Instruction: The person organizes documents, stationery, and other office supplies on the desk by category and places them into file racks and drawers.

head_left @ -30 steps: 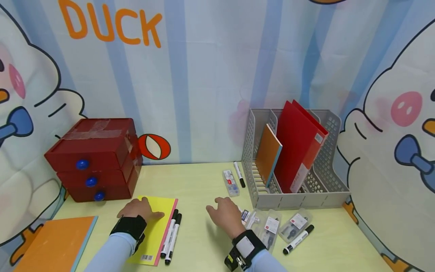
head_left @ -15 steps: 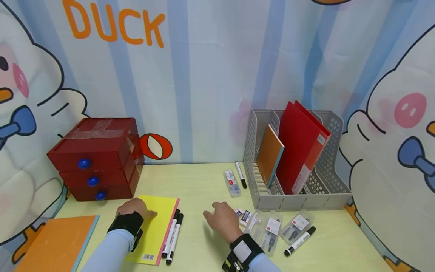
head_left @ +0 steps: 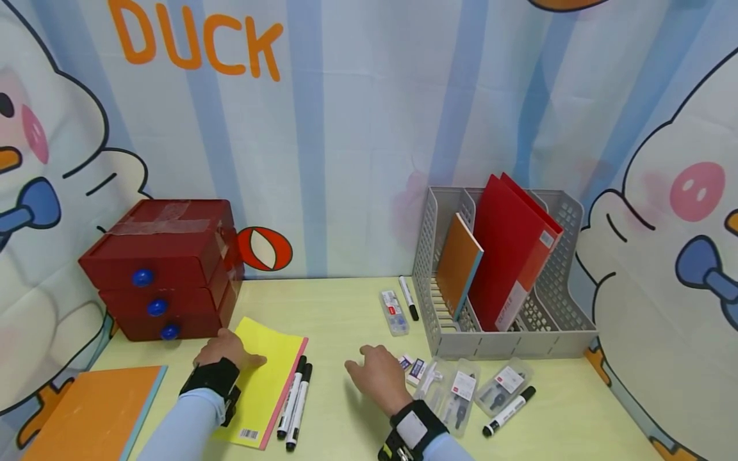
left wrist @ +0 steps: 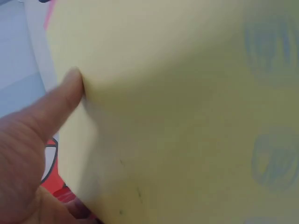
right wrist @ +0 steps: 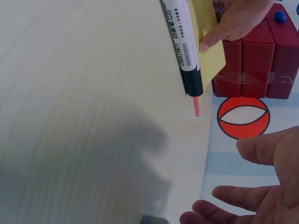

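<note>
A yellow notebook [head_left: 270, 378] with a pink edge lies on the table, its far left corner raised. My left hand [head_left: 226, 352] grips that left side; in the left wrist view the thumb of the hand [left wrist: 28, 149] presses the yellow cover [left wrist: 163, 116] and the other fingers are partly hidden behind it. Two black-capped markers [head_left: 295, 398] lie along the notebook's right side. My right hand [head_left: 377, 379] hovers over the table right of the markers, holding nothing; the right wrist view shows its fingers [right wrist: 247, 196] relaxed and apart.
An orange notebook [head_left: 95, 413] lies at the left, before a red drawer box [head_left: 161, 262]. A grey rack [head_left: 513, 344] holds red folders [head_left: 507, 250] and an orange book [head_left: 457, 264]. Clear cases [head_left: 459, 397], erasers and another marker [head_left: 509, 412] lie near my right hand.
The yellow notebook's far left corner has risen and its cover now bends under my left hand. My left hand has shifted slightly left; my right hand has barely moved.
</note>
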`<state>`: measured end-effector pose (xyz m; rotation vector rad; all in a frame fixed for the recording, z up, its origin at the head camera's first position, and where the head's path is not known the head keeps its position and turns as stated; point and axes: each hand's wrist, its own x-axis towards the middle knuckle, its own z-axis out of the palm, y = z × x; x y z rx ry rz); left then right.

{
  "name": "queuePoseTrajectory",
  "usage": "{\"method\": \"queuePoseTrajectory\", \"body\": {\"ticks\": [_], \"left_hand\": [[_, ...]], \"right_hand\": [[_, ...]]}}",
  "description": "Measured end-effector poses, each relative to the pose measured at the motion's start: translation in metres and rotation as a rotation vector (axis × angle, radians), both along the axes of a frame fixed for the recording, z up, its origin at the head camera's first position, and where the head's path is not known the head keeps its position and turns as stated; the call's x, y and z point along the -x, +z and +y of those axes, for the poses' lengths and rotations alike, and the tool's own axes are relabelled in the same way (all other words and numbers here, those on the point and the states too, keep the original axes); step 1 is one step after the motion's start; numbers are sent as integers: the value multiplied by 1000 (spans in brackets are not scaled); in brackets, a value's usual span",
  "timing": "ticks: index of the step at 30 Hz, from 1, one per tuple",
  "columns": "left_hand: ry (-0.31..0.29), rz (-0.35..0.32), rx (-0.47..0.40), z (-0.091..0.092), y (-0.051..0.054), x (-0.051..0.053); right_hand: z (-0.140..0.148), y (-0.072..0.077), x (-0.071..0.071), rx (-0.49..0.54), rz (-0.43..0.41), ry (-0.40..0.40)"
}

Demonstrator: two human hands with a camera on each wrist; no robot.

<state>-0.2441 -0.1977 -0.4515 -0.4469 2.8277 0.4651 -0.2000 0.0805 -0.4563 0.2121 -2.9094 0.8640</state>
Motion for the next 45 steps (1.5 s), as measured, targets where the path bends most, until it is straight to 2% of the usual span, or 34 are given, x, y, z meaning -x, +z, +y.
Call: {"method": "queuePoseTrajectory", "body": {"ticks": [4,7,10,14,17,21,23,26,29,33,36,39,42,45], "left_hand": [[37,13,-90,-1,-6,10],[43,71,-166,-3,-7,17],[8,148,-199,-4,-4,21],[-12,234,-239,0,9,22],[10,300,-282,5,22,24],[45,411,-358,12,38,25],[44,480,-395,17,45,24],[10,583,-426,26,55,24],[-52,643,-472,38,61,22],[-125,606,-578,54,64,19],[-167,549,-620,62,62,18],[-221,513,-645,66,57,18],[-276,499,-656,68,52,18],[-293,494,-655,69,46,19]], "right_hand": [[0,0,0,5,-9,2],[0,0,1,16,-14,-1],[0,-1,1,21,-12,0],[0,-1,2,32,-3,13],[0,-1,3,51,5,27],[1,-1,6,88,10,42],[2,-1,8,119,2,52],[4,1,13,216,-46,56],[6,7,20,409,-146,53],[12,17,28,728,-274,80],[17,23,32,879,-317,120],[20,28,34,942,-326,130],[22,30,33,957,-323,117],[22,33,30,944,-312,105]]}}
